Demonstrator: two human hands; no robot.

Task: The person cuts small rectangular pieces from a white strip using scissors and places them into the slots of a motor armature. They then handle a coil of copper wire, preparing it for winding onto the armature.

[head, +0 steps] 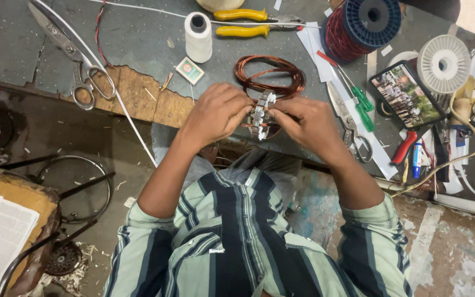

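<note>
We hold a small metal winding core (261, 114) between both hands at the near edge of the counter (138, 38). Our left hand (215, 113) is clamped on its left side to steady it, and our right hand (306, 122) pinches the right side, fingers together. Just beyond our hands lies a loose coil of copper wire (270, 74), close enough to feed from; scissors (353, 124) rest right of our right hand.
</note>
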